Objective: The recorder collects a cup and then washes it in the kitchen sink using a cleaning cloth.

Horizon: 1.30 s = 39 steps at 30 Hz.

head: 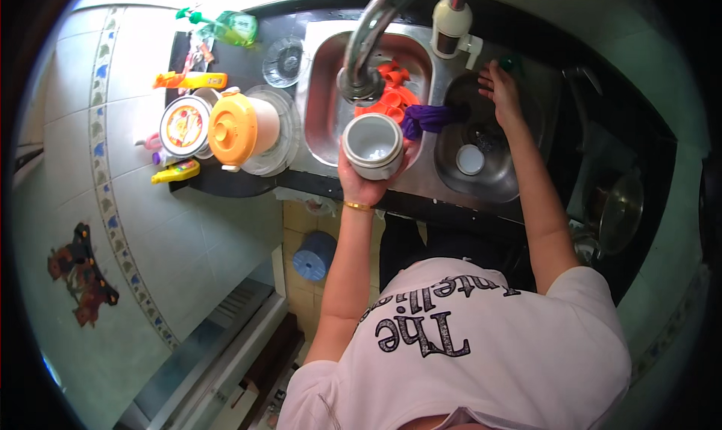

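My left hand [364, 186] holds a white jar [373, 145] from below, its round mouth facing up, over the front edge of the left sink basin [328, 74]. Several orange-red plastic pieces [393, 98] lie in that basin behind the jar. A purple cloth [431, 119] hangs over the divider between the basins. In the right basin [491, 187] rests a round white lid or shallow cup [470, 159]. My right hand [499, 88] is raised over the right basin's back right edge, fingers apart, with nothing seen in it, near a green object [507, 63].
A curved chrome faucet [364, 46] arches above the left basin; a white faucet filter [451, 26] hangs right of it. Left on the counter stand an orange-lidded container [231, 128], a round tin [185, 126], a glass bowl [283, 61] and bottles. A glass lid [620, 213] lies at right.
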Motion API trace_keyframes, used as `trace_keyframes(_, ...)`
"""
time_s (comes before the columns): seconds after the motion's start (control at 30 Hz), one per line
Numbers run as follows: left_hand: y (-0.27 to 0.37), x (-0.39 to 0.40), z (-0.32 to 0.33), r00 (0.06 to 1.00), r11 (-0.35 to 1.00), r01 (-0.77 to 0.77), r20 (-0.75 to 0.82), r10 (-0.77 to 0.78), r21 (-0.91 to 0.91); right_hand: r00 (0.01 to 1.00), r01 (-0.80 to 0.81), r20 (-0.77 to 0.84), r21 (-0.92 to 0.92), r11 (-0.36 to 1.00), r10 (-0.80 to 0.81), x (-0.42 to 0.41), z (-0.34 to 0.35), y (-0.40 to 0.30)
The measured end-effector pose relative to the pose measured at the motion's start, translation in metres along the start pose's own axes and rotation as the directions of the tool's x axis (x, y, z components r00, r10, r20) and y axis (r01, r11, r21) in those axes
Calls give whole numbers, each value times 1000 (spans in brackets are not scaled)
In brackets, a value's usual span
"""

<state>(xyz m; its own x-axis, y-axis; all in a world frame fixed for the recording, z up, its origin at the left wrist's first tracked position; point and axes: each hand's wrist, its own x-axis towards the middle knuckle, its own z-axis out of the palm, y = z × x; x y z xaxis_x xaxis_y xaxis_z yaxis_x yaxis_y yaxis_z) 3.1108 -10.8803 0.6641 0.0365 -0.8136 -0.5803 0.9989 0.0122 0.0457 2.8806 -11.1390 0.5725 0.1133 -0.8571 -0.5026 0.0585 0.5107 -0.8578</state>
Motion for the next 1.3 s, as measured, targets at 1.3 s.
trace_keyframes(1.3,24,-85,-107,959,980,-201,-205,194,-13,67,974,935,13,225,-348,-257,172,24)
